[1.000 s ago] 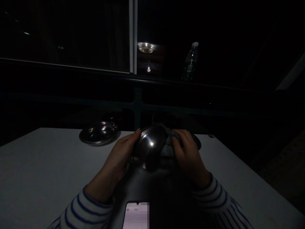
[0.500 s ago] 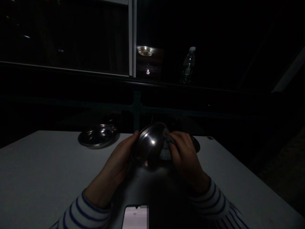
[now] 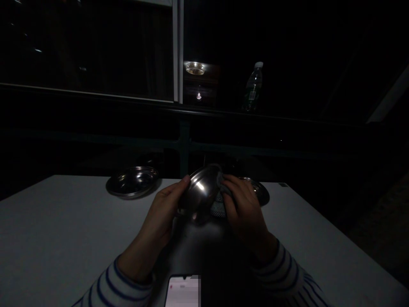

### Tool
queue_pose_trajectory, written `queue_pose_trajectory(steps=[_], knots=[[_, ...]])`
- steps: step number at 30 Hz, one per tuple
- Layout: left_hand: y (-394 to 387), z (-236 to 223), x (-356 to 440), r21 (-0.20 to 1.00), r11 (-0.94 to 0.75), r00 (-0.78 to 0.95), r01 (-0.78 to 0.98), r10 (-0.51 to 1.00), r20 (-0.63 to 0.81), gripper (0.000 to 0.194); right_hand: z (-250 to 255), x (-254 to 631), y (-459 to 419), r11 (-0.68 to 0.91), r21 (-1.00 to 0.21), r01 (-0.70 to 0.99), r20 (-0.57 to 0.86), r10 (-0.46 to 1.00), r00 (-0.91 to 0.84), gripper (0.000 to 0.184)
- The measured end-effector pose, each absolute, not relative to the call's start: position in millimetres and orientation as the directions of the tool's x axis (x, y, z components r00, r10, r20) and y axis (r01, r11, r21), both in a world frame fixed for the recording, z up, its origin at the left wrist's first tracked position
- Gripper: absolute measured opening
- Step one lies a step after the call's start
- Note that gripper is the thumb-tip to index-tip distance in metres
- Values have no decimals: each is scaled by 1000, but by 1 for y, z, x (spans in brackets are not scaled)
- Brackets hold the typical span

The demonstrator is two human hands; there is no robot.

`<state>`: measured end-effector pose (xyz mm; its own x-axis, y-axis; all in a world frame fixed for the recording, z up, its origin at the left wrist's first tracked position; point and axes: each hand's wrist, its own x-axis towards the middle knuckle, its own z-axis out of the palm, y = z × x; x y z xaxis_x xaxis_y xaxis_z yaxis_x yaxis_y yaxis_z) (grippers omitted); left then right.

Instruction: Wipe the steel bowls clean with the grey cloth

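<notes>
A shiny steel bowl [image 3: 200, 192] is held tilted above the table in front of me. My left hand [image 3: 164, 209] grips its left rim, the thumb lying on the near edge. My right hand [image 3: 244, 204] pinches a grey cloth [image 3: 219, 208] against the bowl's right side, and part of the cloth hangs below the fingers. Behind my right hand lies a second steel dish [image 3: 262, 194], mostly covered by that hand.
Another steel bowl [image 3: 132, 183] rests at the far left of the white table [image 3: 70, 238]. A lit phone [image 3: 182, 292] lies at the near edge. Beyond the table, a plastic bottle [image 3: 253, 87] stands by the dark window.
Both hands have shifted slightly left, and the bowl has turned a little between them. More of the dish behind my right hand shows now. The cloth stays pressed on the bowl.
</notes>
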<state>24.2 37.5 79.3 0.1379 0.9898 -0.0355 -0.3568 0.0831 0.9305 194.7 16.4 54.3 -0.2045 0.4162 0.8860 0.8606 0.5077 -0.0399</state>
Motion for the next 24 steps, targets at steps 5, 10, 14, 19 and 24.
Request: queue_pose_trajectory(steps=[5,10,14,19,24], knots=[[36,77,26,933,40,67,-356,998,-17,23,47,175,8,536,113,836,851,383,-360,29],[35,75,29,943,19,58,-331,998,0,27,51,178,10,525,156,836,845,368,-388,29],[34,72,30,942,15,44,-335,999,0,28,49,178,11,490,135,861,856,381,-351,30],[35,73,29,945,4,34,-326,999,7,28,39,165,4,516,193,835,790,422,-444,31],[35,74,30,955,-6,-13,-296,1000,2,27,50,176,10,476,147,867,852,384,-356,26]])
